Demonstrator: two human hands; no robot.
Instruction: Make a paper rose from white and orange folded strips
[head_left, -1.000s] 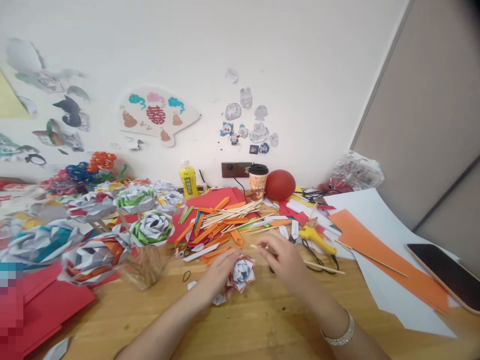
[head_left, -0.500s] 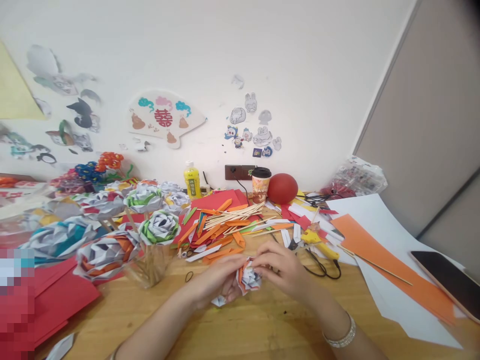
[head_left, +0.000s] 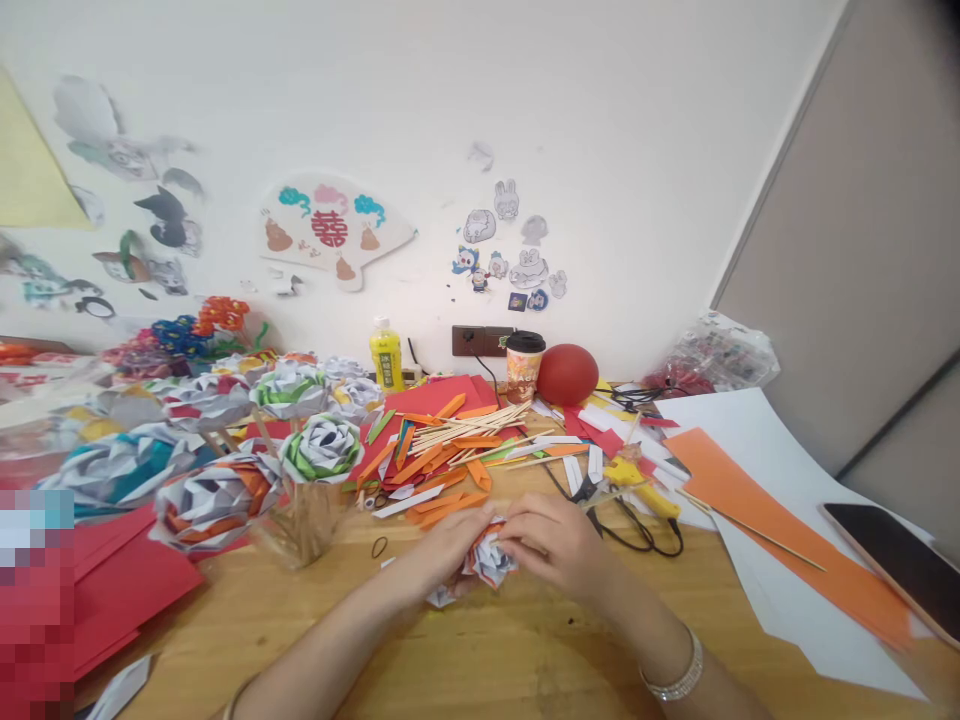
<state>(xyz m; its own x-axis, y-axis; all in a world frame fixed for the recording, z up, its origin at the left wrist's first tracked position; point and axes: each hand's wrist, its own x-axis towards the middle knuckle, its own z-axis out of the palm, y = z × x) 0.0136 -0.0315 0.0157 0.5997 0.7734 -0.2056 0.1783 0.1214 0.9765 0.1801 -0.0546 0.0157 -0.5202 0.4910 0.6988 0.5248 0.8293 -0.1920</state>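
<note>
A white and orange folded-paper flower [head_left: 491,556] is held between my two hands above the wooden table. My left hand [head_left: 448,550] wraps around its left side, with the fingers partly hidden behind it. At its right edge, my right hand [head_left: 551,540] pinches the paper petals between thumb and fingers. A folded white paper piece [head_left: 441,597] shows below my left hand. Just beyond the hands lie orange folded paper strips [head_left: 442,510] and a pile of thin wooden sticks [head_left: 472,430].
Finished paper flowers [head_left: 322,448] stand in a clear container [head_left: 300,530] at left. A yellow hot glue gun [head_left: 641,485] with its black cord lies right of my hands. Behind are a lidded cup [head_left: 523,370], a red balloon [head_left: 568,375] and a yellow bottle [head_left: 386,358]. A phone [head_left: 896,560] rests at far right.
The paper flower has tilted and shifted slightly left and down in my hands. My right-hand fingers have moved a little along its edge. The camera view has shifted slightly.
</note>
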